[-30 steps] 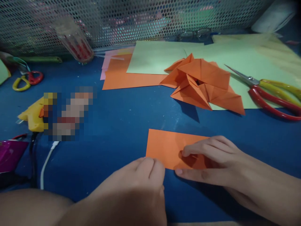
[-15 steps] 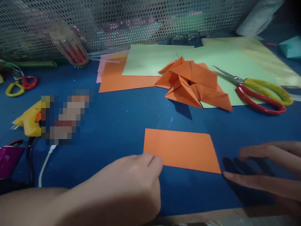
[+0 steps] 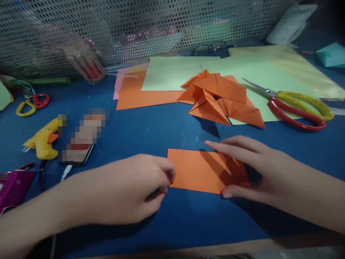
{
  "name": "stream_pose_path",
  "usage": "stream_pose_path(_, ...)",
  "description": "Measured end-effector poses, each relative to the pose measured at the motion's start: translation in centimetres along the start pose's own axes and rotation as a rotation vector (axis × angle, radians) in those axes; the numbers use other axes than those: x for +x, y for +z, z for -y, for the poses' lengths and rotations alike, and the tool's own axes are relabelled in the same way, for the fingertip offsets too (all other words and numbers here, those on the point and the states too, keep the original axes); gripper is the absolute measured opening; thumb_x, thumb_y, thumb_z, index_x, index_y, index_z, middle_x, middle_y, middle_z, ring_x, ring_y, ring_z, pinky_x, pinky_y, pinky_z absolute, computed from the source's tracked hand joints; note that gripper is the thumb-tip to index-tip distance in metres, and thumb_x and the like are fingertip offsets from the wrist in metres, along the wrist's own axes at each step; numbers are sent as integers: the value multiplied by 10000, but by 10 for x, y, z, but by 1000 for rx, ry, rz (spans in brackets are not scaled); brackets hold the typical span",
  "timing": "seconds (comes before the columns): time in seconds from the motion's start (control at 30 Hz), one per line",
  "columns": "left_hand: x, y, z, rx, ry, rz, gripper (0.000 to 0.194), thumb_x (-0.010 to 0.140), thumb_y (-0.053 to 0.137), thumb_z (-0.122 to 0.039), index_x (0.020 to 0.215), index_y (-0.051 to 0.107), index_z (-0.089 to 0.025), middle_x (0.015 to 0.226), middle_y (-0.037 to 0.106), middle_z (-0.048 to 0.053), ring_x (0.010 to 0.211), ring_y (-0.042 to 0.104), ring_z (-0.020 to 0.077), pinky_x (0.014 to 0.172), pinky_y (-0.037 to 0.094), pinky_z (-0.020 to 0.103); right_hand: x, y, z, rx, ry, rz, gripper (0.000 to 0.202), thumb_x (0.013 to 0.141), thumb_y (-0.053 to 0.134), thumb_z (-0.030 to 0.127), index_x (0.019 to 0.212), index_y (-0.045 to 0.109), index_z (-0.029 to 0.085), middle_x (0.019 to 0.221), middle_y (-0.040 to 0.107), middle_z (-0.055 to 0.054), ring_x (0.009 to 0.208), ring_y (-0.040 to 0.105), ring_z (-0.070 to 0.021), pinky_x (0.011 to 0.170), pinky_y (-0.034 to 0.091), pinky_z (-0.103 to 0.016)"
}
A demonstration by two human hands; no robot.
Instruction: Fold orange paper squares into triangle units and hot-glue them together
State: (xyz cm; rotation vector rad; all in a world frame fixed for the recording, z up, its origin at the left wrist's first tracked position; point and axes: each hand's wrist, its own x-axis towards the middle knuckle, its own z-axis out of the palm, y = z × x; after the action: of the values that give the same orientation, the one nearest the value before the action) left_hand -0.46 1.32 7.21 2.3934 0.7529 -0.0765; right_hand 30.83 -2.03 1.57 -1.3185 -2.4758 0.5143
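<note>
An orange paper rectangle (image 3: 196, 169) lies flat on the blue tabletop in front of me. My left hand (image 3: 142, 187) is at its left edge with the fingers curled; whether they grip the paper is hidden. Over the right end of the rectangle, my right hand (image 3: 256, 169) is spread, its thumb at the lower edge and its fingers above the upper edge, casting shadows on the paper. Beyond the rectangle, several folded orange paper pieces (image 3: 231, 90) are piled partly on light green sheets (image 3: 172, 72).
Scissors (image 3: 272, 95) with red and yellow handles lie at the right. To the left are a yellow glue gun (image 3: 44, 140), a phone (image 3: 83, 144) with a white cable, smaller scissors (image 3: 35, 102) and a purple packet (image 3: 16, 187). A jar (image 3: 86, 63) stands by the mesh panel (image 3: 134, 28).
My right hand has moved left from beside the orange rectangle to over its right end. My left hand has shifted slightly left and up, its fingers now turned to the left edge.
</note>
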Motion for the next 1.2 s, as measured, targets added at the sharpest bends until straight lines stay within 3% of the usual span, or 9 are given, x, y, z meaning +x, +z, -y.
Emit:
stream_pose_path(0.13,9,-10,12,-104,-41,-143,115,937,713,-167,1044,753,-182,1092,751,14,975,725,155,861,544,218,7,-3,0,124,74,177,671,855,815,516,1485,649,358,1015,728,-51,821,745,-206,669,645,-299)
stream_pose_path(0.3,15,6,18,76,21,-151,802,815,946,-408,1475,579,-138,1456,653,142,1305,630,308,1069,552,419,14,3,7,-99,-124,2,782,877,761,644,1556,575,304,1437,662,-136,1278,677,-353,916,668,-449)
stream_pose_path(0.43,13,17,15,282,142,-237,566,897,865,-343,1359,671,-80,1304,765,145,1113,723,329,928,611,452,18,-3,18,-256,-320,15,393,1023,570,284,1382,700,195,1336,752,-124,1140,756,-274,946,664,-384)
stream_pose_path(0.53,13,23,11,381,197,-325,416,936,805,-319,1245,726,-52,1157,818,140,1006,777,329,891,626,461,19,-8,25,-321,-376,-10,427,1011,612,347,1380,692,148,1353,752,-138,1130,770,-298,923,682,-415)
stream_pose_path(0.63,15,31,9,479,233,-391,533,925,817,-437,1239,725,-16,1138,818,177,1010,789,358,906,636,491,21,-8,29,-352,-399,-29,471,984,643,363,1385,680,120,1349,752,-150,1141,769,-330,886,693,-453)
stream_pose_path(0.8,16,37,12,538,250,-482,283,1098,514,-220,1116,750,-64,1073,831,137,906,804,258,775,653,362,29,-3,31,-358,-441,-73,391,1100,387,219,1271,726,126,1256,793,-122,1082,787,-256,929,670,-378)
stream_pose_path(0.97,16,28,9,398,135,-317,719,899,824,-603,1320,667,-42,1259,758,193,1091,733,366,879,658,488,28,4,24,-405,-342,-127,878,977,580,736,1600,456,130,1459,658,-242,1270,676,-450,902,656,-584)
stream_pose_path(1.07,16,25,8,317,40,-199,766,893,856,-527,1452,592,-76,1384,681,205,1196,667,403,947,629,562,24,7,19,-357,-268,-78,982,909,721,671,1663,351,162,1369,698,-229,1129,712,-441,790,662,-564)
stream_pose_path(1.2,16,23,9,60,-26,-164,770,893,888,-341,1530,516,-120,1428,616,160,1268,641,314,1087,584,457,25,5,16,-176,-194,-42,707,988,676,455,1612,412,253,1196,723,-134,1004,745,-316,717,658,-403)
